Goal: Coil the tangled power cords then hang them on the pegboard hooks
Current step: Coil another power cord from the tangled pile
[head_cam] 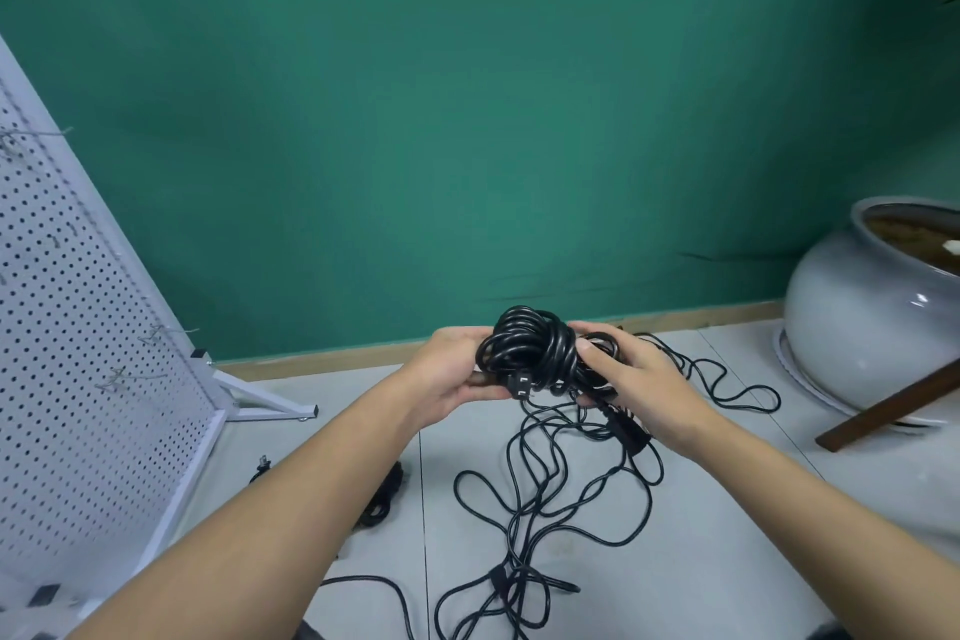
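Left hand (457, 372) and right hand (641, 379) are gripping one coiled bundle (530, 348), fingers (591, 352) curled round it; tangled cords (524, 509) are sprawling below, and pegboard hooks (118, 377) are waiting bare.

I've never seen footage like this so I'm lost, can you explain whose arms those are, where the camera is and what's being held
No machine here: one camera worn on a person's head looks forward and down, so the bare arms are the wearer's own. The left hand and right hand both grip a coiled bundle of black power cord. More loose black cords lie tangled on the pale grey tiled floor. At the left stands a white perforated metal pegboard with wire hooks; at the right, a large grey glazed pot.
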